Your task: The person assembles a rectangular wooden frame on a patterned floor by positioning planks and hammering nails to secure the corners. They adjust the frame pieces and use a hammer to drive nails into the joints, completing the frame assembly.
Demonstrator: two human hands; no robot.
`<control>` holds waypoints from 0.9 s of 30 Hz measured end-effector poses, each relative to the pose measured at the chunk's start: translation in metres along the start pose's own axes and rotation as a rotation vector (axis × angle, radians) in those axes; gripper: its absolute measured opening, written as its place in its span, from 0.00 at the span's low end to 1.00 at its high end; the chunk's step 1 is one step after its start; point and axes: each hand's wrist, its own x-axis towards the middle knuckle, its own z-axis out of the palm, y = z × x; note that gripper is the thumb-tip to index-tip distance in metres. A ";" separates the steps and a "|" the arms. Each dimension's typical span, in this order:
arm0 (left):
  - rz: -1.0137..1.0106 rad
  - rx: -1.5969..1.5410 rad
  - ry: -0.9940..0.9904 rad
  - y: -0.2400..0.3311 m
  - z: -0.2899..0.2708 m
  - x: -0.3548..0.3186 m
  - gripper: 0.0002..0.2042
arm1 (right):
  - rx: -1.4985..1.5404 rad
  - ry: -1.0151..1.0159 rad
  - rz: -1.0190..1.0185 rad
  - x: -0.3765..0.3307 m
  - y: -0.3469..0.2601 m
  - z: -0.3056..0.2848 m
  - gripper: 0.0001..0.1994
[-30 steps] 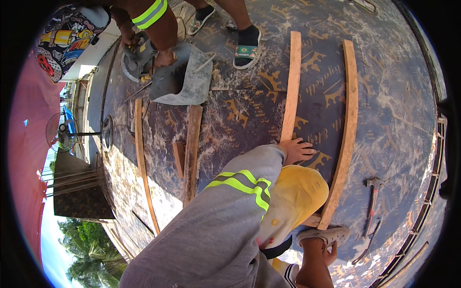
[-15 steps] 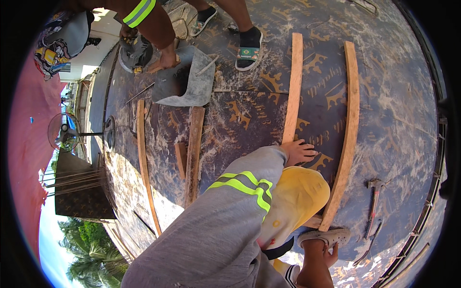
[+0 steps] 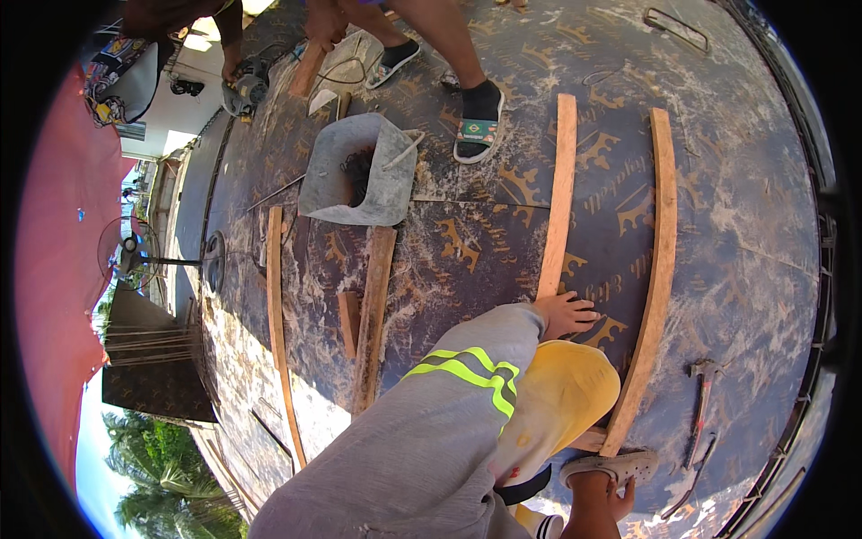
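Note:
My left hand (image 3: pixel 567 315), at the end of a grey sleeve, lies palm down with spread fingers at the near end of a long wooden strip (image 3: pixel 558 198). To its right, a second long strip (image 3: pixel 662 225) runs down to my clog (image 3: pixel 620 465). A short wood piece (image 3: pixel 589 439) shows between my yellow-clad knee (image 3: pixel 575 386) and that strip. My right hand (image 3: pixel 621 499) is down beside the clog, its extended fingers against the shoe's side; my leg hides part of this hand.
A claw hammer (image 3: pixel 702 404) and a dark bar (image 3: pixel 691 481) lie at right. A grey bucket (image 3: pixel 395 171) stands ahead. Beyond it, a co-worker's hand (image 3: pixel 325 25) holds a wood piece (image 3: pixel 308 68); another hand is at a power saw (image 3: pixel 244 88). A fan (image 3: pixel 171 261) stands at left.
The whole view has shifted, so things sit lower in the picture. The co-worker's hand and wood piece have moved away from the bucket. My hands stay in the same places.

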 end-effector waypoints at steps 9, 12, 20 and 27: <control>-0.030 0.033 -0.026 0.009 -0.013 0.000 0.31 | 0.005 0.074 -0.006 -0.008 -0.006 0.005 0.34; -0.033 0.032 0.018 0.010 -0.024 0.017 0.31 | -0.023 0.211 -0.088 0.007 0.017 0.004 0.32; 0.153 -0.161 0.368 0.000 -0.014 0.005 0.28 | 0.108 0.195 0.092 0.008 0.039 -0.023 0.27; -0.877 -0.542 0.567 -0.044 0.009 -0.151 0.36 | 0.051 0.195 0.249 -0.012 -0.027 -0.051 0.28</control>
